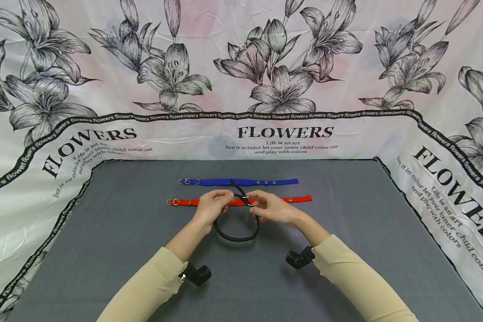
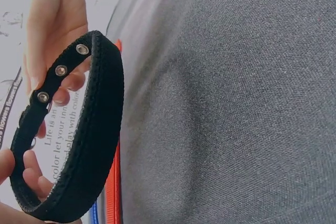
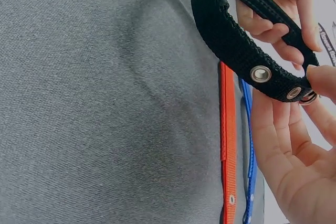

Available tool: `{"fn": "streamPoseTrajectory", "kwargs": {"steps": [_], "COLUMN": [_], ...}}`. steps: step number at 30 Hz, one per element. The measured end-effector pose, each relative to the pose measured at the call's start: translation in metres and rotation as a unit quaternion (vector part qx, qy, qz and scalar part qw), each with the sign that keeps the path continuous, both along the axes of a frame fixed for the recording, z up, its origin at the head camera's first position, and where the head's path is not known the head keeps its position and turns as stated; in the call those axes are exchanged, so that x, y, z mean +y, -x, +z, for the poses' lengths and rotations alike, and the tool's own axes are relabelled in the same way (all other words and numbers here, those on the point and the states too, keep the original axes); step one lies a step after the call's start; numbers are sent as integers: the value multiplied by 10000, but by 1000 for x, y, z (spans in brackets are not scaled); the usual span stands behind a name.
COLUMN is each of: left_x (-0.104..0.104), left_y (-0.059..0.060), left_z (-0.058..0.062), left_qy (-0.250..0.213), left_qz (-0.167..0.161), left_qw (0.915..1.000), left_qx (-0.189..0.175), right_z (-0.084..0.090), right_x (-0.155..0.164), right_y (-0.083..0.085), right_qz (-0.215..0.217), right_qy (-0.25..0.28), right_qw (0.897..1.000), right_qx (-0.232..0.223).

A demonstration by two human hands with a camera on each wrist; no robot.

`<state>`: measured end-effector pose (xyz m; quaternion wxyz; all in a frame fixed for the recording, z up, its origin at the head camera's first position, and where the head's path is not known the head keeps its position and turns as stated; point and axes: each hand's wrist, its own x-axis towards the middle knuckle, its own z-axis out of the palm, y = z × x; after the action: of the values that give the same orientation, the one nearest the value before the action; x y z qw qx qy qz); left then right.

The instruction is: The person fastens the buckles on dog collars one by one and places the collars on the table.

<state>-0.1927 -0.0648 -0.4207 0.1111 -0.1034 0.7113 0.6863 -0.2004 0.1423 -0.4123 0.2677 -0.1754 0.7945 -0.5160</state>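
A black collar [image 1: 236, 239] is bent into a loop and held up between both hands, with its lower curve hanging toward me. My left hand [image 1: 214, 205] pinches the band on the left side of the loop. On the other side, my right hand [image 1: 275, 208] pinches it near the metal hardware [image 1: 247, 201], thumb and fingers on the strap. The collar's free end pokes up past the hands, overlapping the blue collar in the head view. Metal eyelets [image 3: 261, 74] show along the black strap in the right wrist view.
Behind the hands a red collar [image 1: 306, 198] lies straight on the grey cloth [image 1: 116, 241], partly covered by them. Farther back lies a blue collar [image 1: 225, 182], parallel to it, buckle to the left. A flower-printed white curtain [image 1: 185, 138] rises around the table's back and sides.
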Motion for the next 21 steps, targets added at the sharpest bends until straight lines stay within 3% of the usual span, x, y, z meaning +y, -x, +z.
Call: {"fn": "streamPoseTrajectory", "kwargs": {"steps": [4, 9, 21], "left_x": [0, -1, 4], "left_y": [0, 0, -4], "left_z": [-1, -2, -2], "left_qy": [4, 49, 151], "left_qz": [132, 24, -745], "left_qw": [9999, 9999, 9971], "left_qx": [-111, -142, -33], "right_z": [-2, -4, -3], "right_x": [-2, -2, -7], "right_y": [0, 1, 7], "right_qz": [-104, -217, -990], "right_qy": [69, 44, 138], "right_qw": [9999, 9997, 9935], "right_qx": [-47, -32, 539]}}
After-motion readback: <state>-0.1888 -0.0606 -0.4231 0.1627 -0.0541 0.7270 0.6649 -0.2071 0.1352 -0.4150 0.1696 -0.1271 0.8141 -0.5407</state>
